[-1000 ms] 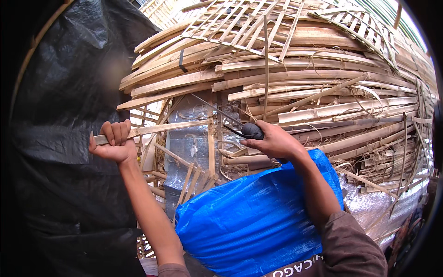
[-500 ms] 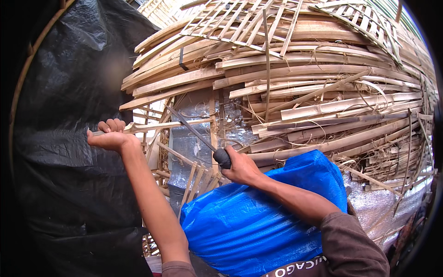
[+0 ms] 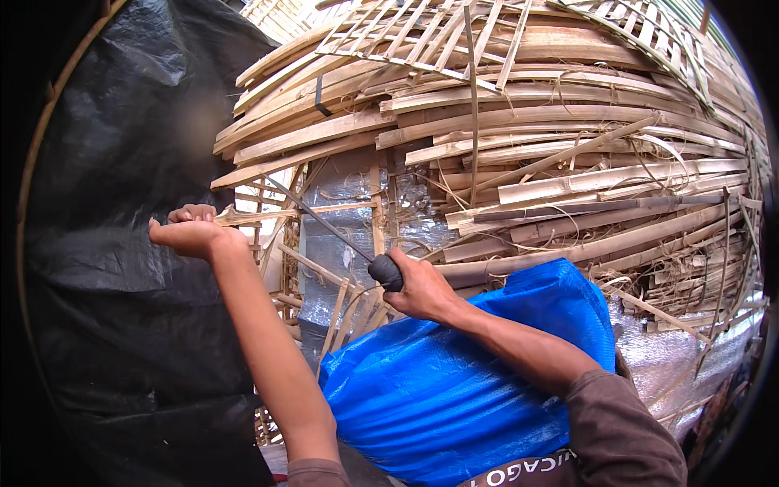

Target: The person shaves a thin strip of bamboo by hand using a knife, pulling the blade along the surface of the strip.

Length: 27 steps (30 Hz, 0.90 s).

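Note:
My left hand (image 3: pixel 193 234), palm up at the left, has its fingers curled over the end of a pale bamboo strip (image 3: pixel 264 217). The strip reaches rightward from the hand, roughly level. My right hand (image 3: pixel 423 288), near the middle, grips a long thin-bladed knife (image 3: pixel 337 233) by its dark, rounded handle. Its blade slants up and to the left and crosses the strip; whether the edge touches it I cannot tell. A blue plastic sheet (image 3: pixel 454 390) covers my lap beneath the right forearm.
Split bamboo lengths (image 3: pixel 568 122) are piled high ahead and to the right, with slatted bamboo frames (image 3: pixel 422 36) on top. Black plastic sheeting (image 3: pixel 122 308) hangs along the left. Upright bamboo slats (image 3: pixel 337 316) stand just beyond the blue sheet, by a silvery sheet (image 3: pixel 324 247).
The knife has shifted left and slightly up, so its tip lies closer to my left hand. My left hand has moved a little to the left, still gripping the strip.

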Each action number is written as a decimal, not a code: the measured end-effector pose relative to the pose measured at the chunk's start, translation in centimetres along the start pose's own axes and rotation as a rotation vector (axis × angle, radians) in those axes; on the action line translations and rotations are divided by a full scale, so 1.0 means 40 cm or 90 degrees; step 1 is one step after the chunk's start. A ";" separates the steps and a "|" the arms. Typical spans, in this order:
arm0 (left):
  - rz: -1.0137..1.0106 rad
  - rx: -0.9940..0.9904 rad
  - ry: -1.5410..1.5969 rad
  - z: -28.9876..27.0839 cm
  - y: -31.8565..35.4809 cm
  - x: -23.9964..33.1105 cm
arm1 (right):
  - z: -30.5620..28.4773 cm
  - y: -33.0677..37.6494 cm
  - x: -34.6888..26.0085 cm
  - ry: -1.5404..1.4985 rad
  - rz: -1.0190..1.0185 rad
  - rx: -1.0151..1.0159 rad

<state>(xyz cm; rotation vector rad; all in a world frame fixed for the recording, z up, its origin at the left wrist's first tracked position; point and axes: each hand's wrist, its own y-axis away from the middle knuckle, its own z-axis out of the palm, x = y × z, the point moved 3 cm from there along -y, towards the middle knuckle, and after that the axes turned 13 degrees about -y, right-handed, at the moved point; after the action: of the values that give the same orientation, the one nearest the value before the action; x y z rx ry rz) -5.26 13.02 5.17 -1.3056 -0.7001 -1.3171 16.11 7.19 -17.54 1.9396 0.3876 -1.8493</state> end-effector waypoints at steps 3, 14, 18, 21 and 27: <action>-0.001 0.001 0.013 -0.002 -0.006 -0.011 | 0.007 0.003 0.055 -0.002 0.018 0.035; -0.004 0.033 0.000 -0.045 0.026 -0.009 | 0.011 0.020 -0.054 0.042 -0.034 -0.021; -0.008 0.004 0.003 -0.049 0.029 -0.005 | 0.004 -0.006 0.079 0.078 -0.002 0.054; -0.017 0.025 -0.002 -0.074 0.033 -0.007 | -0.022 -0.004 0.056 0.093 0.010 0.036; 0.004 0.013 0.007 -0.077 0.035 -0.007 | 0.025 0.030 -0.091 0.060 -0.060 -0.045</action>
<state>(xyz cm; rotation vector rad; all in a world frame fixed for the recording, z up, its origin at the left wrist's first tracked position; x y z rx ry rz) -4.89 9.91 3.84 -1.2825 -0.7000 -1.3077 15.55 6.01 -13.81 1.9962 0.5743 -1.7811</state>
